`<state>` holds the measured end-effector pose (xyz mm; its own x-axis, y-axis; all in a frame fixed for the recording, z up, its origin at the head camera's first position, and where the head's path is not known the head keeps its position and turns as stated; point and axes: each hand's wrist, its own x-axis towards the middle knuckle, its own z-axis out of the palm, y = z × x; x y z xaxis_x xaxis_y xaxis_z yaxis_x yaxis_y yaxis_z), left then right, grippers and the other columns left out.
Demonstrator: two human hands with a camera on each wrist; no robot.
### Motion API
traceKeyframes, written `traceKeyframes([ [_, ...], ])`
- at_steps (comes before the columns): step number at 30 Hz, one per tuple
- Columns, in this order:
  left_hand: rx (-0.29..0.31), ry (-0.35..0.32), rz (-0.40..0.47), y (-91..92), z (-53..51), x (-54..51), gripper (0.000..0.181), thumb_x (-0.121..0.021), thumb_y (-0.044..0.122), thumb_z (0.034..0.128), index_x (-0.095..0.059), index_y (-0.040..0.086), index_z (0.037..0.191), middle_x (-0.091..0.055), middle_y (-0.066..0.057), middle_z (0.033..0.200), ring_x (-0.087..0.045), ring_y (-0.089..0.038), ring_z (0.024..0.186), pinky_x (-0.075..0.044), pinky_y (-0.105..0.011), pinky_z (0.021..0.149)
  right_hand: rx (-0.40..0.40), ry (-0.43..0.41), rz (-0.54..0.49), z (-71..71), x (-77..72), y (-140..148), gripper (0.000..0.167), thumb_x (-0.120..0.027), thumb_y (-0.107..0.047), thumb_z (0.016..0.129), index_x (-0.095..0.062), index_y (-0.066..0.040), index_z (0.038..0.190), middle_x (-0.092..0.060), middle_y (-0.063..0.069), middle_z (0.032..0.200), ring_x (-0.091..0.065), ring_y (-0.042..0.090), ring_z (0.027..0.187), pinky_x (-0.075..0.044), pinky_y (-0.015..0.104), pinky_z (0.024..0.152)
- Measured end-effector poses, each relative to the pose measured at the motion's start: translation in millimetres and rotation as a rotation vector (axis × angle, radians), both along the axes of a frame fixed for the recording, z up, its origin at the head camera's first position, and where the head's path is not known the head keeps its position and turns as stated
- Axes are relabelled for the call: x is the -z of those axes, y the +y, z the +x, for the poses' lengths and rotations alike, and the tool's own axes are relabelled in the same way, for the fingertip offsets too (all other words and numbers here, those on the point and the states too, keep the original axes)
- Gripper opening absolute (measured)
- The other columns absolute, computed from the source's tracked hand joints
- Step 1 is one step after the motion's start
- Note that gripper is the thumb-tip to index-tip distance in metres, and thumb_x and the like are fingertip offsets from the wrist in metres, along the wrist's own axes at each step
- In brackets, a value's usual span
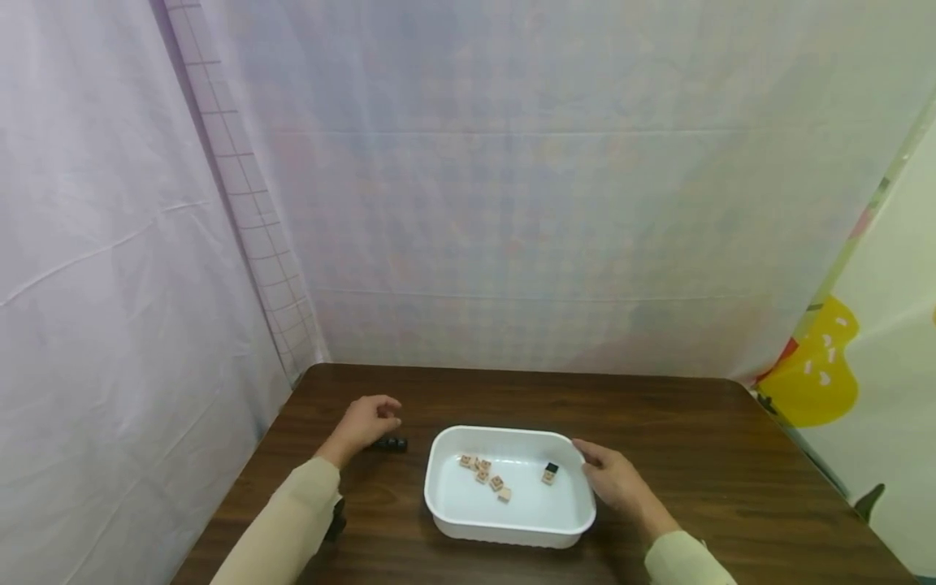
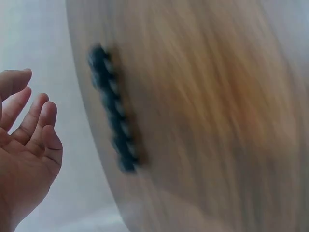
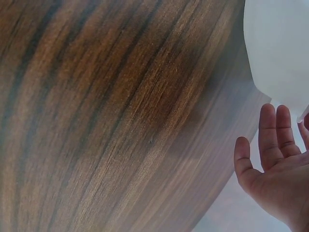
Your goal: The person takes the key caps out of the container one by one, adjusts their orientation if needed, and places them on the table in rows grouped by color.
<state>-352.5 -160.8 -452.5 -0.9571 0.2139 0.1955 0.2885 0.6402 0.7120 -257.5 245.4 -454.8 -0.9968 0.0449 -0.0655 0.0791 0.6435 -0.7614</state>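
A white tray (image 1: 512,536) holds several small light wooden blocks (image 1: 483,476) on its left side and a wooden block (image 1: 548,478) touching a black piece (image 1: 552,467) on its right. My right hand (image 1: 617,481) holds the tray's right rim between thumb and index finger; in the right wrist view the other fingers of this hand (image 3: 277,169) extend beside the tray wall (image 3: 277,53). My left hand (image 1: 368,422), fingers loosely bent and holding nothing, is above the table by a row of black round pieces (image 1: 395,444). The left wrist view shows that row (image 2: 113,108), blurred, beside the hand (image 2: 29,145).
Another dark object (image 1: 335,521) shows partly from under the left sleeve. The brown wooden table (image 1: 556,398) has its back edge near a pale curtain (image 1: 512,203). A white curtain (image 1: 110,284) hangs at the left, and a sheet with a yellow print (image 1: 819,374) at the right.
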Motion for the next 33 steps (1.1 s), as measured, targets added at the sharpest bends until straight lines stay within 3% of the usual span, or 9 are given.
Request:
traceKeyframes([
  [5, 0.083, 0.043, 0.007, 36.4, 3.2, -10.7, 0.023, -0.073, 0.010, 0.0867, -0.071, 0.004, 0.109, -0.066, -0.002, 0.088, -0.060, -0.017, 0.081, -0.051, -0.034, 0.070, -0.001, 0.000, 0.006, -0.3, 0.0, 0.2, 0.045, -0.050, -0.003, 0.095, -0.052, 0.003, 0.140, -0.054, 0.030, 0.135, -0.055, 0.044, 0.119, -0.043, 0.057, 0.098],
  [15, 0.251, -0.035, -0.059, 109.4, 18.7, -24.3, 0.025, -0.071, 0.015, 0.0916, -0.070, 0.007, 0.116, -0.066, 0.000, 0.096, -0.060, -0.016, 0.089, -0.051, -0.034, 0.076, -0.012, 0.023, -0.006, 0.2, 2.8, 0.8, 0.045, -0.050, -0.001, 0.094, -0.052, 0.004, 0.139, -0.053, 0.030, 0.136, -0.055, 0.044, 0.120, -0.044, 0.056, 0.098],
  [21, 0.312, -0.044, -0.099, 148.6, 25.7, -21.4, 0.026, -0.072, 0.015, 0.0908, -0.071, 0.008, 0.116, -0.065, 0.003, 0.094, -0.058, -0.012, 0.085, -0.049, -0.030, 0.076, -0.015, 0.028, -0.003, 0.2, 3.6, 1.9, 0.045, -0.050, -0.002, 0.094, -0.052, 0.004, 0.139, -0.054, 0.031, 0.134, -0.057, 0.041, 0.117, -0.045, 0.055, 0.097],
  [26, 0.369, 0.018, -0.164, 178.1, 31.2, -17.0, 0.027, -0.074, 0.015, 0.0877, -0.072, 0.006, 0.113, -0.066, 0.002, 0.089, -0.058, -0.008, 0.080, -0.048, -0.024, 0.075, -0.003, 0.037, 0.011, 0.5, 3.0, 1.1, 0.045, -0.052, -0.003, 0.094, -0.054, 0.003, 0.138, -0.057, 0.030, 0.130, -0.060, 0.037, 0.111, -0.047, 0.053, 0.094],
  [29, 0.391, 0.044, -0.211, 191.5, 31.8, -10.9, 0.027, -0.074, 0.016, 0.0863, -0.073, 0.008, 0.112, -0.069, 0.001, 0.089, -0.060, -0.008, 0.080, -0.047, -0.022, 0.076, -0.006, 0.054, 0.016, 1.3, 2.2, 0.8, 0.044, -0.053, -0.003, 0.093, -0.055, 0.003, 0.137, -0.059, 0.029, 0.128, -0.062, 0.035, 0.108, -0.049, 0.051, 0.092],
  [33, 0.391, 0.023, -0.270, 204.2, 32.8, 0.4, 0.027, -0.072, 0.015, 0.0867, -0.073, 0.010, 0.113, -0.070, 0.002, 0.089, -0.061, -0.007, 0.082, -0.048, -0.021, 0.078, -0.010, 0.072, 0.013, 2.5, 2.5, 0.6, 0.044, -0.053, -0.003, 0.093, -0.055, 0.004, 0.136, -0.060, 0.029, 0.127, -0.063, 0.033, 0.106, -0.050, 0.049, 0.089],
])
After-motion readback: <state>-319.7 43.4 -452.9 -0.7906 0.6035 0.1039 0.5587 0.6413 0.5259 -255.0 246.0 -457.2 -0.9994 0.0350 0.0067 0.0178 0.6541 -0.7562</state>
